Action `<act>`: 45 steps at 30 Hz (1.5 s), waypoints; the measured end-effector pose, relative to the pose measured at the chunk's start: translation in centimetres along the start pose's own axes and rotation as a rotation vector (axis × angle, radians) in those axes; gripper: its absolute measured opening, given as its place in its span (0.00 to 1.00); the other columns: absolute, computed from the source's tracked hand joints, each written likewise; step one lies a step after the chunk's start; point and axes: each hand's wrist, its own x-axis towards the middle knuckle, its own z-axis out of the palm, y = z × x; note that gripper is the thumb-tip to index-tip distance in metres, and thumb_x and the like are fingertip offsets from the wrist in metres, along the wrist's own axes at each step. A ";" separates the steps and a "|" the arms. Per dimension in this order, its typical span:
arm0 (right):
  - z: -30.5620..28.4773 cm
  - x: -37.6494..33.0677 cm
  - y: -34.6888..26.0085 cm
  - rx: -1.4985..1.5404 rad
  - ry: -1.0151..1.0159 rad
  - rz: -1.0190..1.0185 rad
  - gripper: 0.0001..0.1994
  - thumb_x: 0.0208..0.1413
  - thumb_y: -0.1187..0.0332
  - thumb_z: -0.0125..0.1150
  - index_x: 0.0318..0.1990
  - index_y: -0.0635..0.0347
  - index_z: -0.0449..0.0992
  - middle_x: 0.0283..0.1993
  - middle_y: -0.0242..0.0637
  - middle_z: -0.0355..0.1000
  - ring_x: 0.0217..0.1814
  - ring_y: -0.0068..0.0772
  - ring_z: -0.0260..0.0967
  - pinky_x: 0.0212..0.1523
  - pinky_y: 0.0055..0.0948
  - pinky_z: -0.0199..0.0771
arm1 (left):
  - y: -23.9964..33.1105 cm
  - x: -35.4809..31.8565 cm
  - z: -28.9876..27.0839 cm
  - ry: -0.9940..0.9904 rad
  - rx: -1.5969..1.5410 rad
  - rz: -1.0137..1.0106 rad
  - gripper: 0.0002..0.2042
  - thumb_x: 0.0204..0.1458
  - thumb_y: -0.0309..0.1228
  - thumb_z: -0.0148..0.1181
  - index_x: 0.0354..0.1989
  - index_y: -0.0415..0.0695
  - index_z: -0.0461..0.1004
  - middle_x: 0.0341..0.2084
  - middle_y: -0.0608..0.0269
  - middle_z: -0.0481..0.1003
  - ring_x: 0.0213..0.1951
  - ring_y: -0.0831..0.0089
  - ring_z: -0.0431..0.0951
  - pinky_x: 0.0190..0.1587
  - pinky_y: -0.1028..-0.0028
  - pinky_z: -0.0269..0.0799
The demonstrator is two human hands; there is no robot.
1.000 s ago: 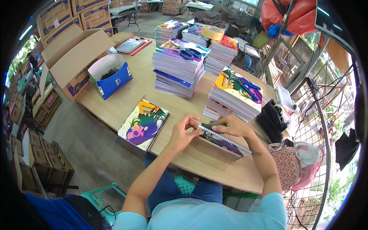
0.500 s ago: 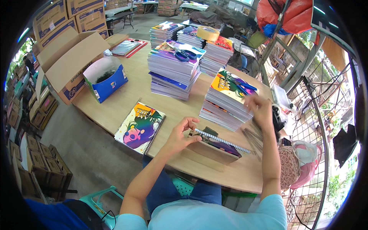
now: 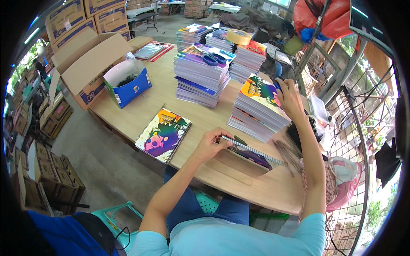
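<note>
My left hand (image 3: pixel 213 144) pinches the upper left end of a spiral notebook (image 3: pixel 252 160), which stands on its long edge with the bound side up. A coil runs along that side, and its free end sticks out past the right corner. Farther right, my right hand (image 3: pixel 291 99) is closed on a blue-handled tool (image 3: pixel 278 84) at the far edge of a stack of colourful notebook covers and pages (image 3: pixel 258 117). The tool's kind is mostly hidden by my fingers. Loose dark coils (image 3: pixel 284 153) lie beside that stack, partly behind my right forearm.
A bound notebook (image 3: pixel 163 135) lies flat at left. Behind stand more stacks (image 3: pixel 200 79), with scissors (image 3: pixel 213 59) and a tape roll (image 3: pixel 239 36) on top. A blue box (image 3: pixel 134 90) and an open carton (image 3: pixel 87 64) occupy the far left. Bags (image 3: pixel 344 175) sit by the right edge.
My right hand has moved away from me to the blue-handled tool on the stack and closed on it. My left hand still holds the notebook upright. The whole view has shifted slightly.
</note>
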 end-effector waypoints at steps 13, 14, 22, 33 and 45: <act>-4.9 -2.1 -13.8 -0.307 -0.193 -1.097 0.14 0.49 0.65 0.56 0.45 0.53 0.75 0.45 0.28 0.68 0.60 0.29 0.63 0.73 0.60 0.45 | -0.7 0.4 -0.3 -0.012 -0.063 -0.013 0.09 0.47 0.28 0.71 0.35 0.41 0.79 0.29 0.73 0.77 0.30 0.86 0.71 0.35 0.82 0.67; -4.9 -2.0 -13.9 -0.326 -0.208 -1.113 0.15 0.51 0.66 0.54 0.47 0.54 0.74 0.45 0.30 0.66 0.60 0.29 0.63 0.72 0.60 0.48 | -0.7 0.3 -0.2 -0.003 -0.077 -0.022 0.09 0.47 0.29 0.71 0.34 0.41 0.79 0.29 0.73 0.77 0.30 0.86 0.71 0.35 0.82 0.67; -4.7 -1.6 -14.6 -0.408 -0.227 -1.132 0.10 0.48 0.65 0.57 0.38 0.55 0.75 0.37 0.33 0.69 0.51 0.33 0.69 0.72 0.50 0.52 | 0.2 0.3 -0.1 0.007 -0.064 -0.032 0.10 0.46 0.29 0.73 0.35 0.41 0.80 0.29 0.72 0.78 0.31 0.85 0.72 0.36 0.80 0.67; -1.9 -9.5 -4.4 0.357 -0.204 0.075 0.17 0.52 0.68 0.64 0.50 0.59 0.78 0.43 0.48 0.76 0.45 0.46 0.73 0.49 0.38 0.71 | 6.7 -0.4 4.2 0.337 0.969 0.571 0.13 0.47 0.35 0.69 0.41 0.45 0.81 0.32 0.68 0.77 0.36 0.75 0.75 0.44 0.72 0.70; 3.0 -2.0 4.2 -0.017 -0.140 0.086 0.29 0.61 0.52 0.54 0.64 0.60 0.66 0.67 0.50 0.61 0.71 0.51 0.56 0.69 0.43 0.53 | 12.4 3.6 -1.8 0.549 0.924 0.613 0.12 0.49 0.21 0.59 0.41 0.49 0.79 0.29 0.61 0.77 0.28 0.61 0.79 0.30 0.66 0.74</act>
